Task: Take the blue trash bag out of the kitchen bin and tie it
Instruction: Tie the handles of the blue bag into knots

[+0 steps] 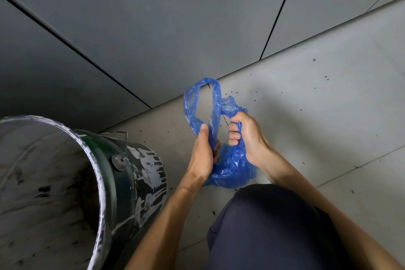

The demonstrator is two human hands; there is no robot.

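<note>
Bare forearms [166, 215]; dark navy trousers [269, 230] over the knee.

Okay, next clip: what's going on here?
A person crouched on the tiled floor is tying a blue trash bag, already out of the paint-spattered bin beside it. The left hand grips one handle loop, the right hand clutches the other bunched handle. No finished knot shows yet. Dark crumbs dot the floor.
</note>
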